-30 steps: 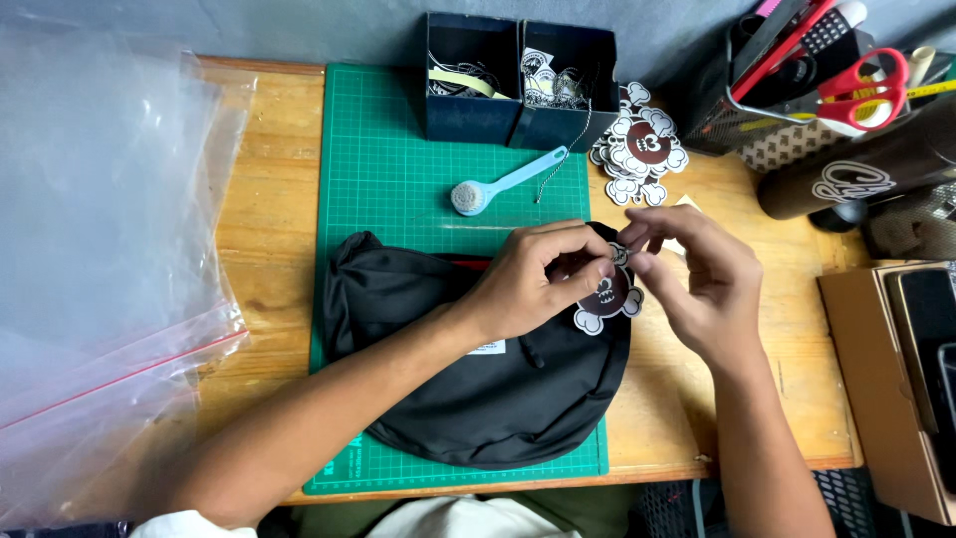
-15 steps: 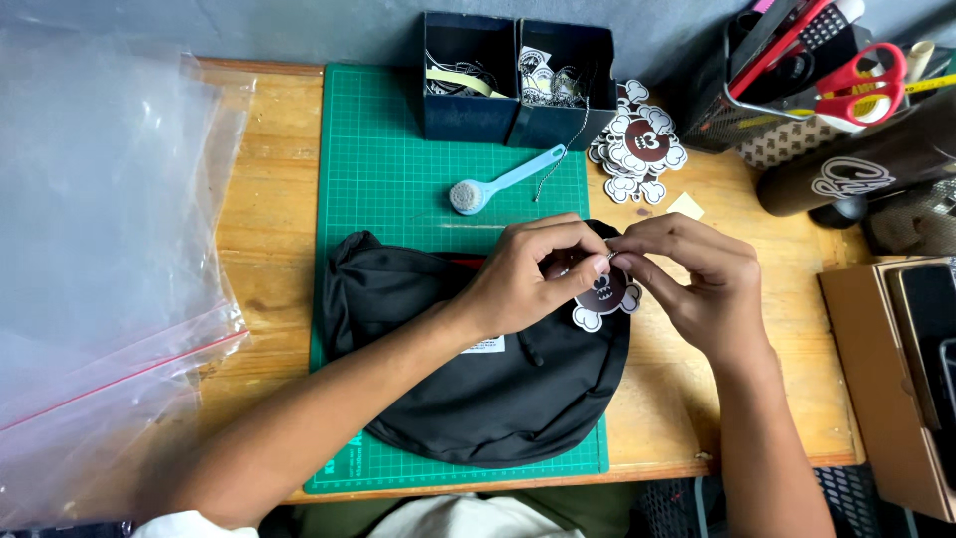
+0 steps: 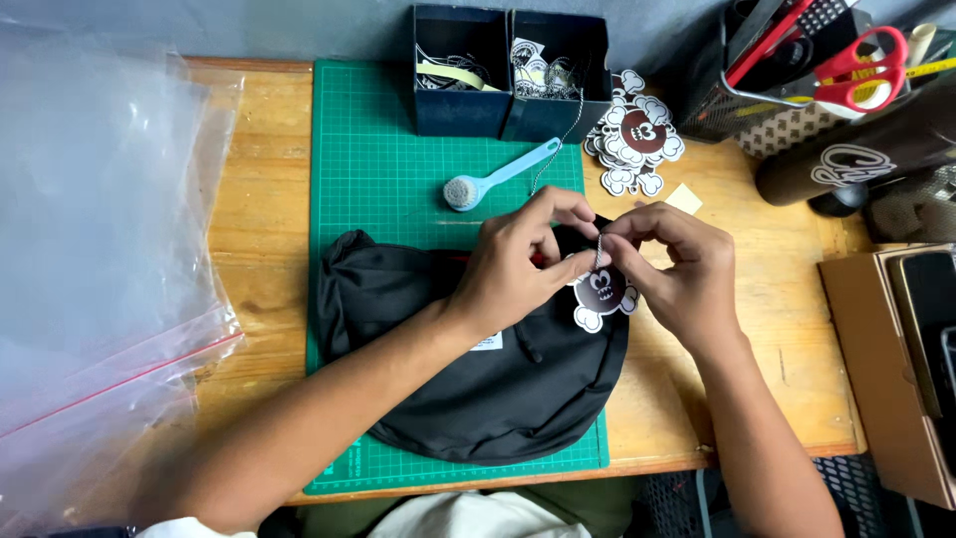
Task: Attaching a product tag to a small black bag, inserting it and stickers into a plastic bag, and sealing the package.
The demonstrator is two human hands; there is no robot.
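A black fabric bag (image 3: 498, 379) lies on a green cutting mat (image 3: 388, 179). Both my hands meet above its upper right part. My left hand (image 3: 523, 264) pinches a thin metal ball chain (image 3: 599, 247) together with my right hand (image 3: 677, 269). A brown and white cartoon-shaped paper tag (image 3: 602, 296) hangs from the chain just below my fingers, over the bag. A small red part of the bag shows under my left hand.
Two dark boxes (image 3: 508, 70) with chains and tags stand at the mat's far edge. A pale blue brush (image 3: 498, 179) lies on the mat. A pile of matching tags (image 3: 637, 139) is right of it. Clear plastic bags (image 3: 100, 259) cover the left; red scissors (image 3: 856, 65) and a cardboard box (image 3: 886, 379) sit right.
My hands have stayed over the bag, fingers shifting slightly on the chain. The tag still hangs under them.
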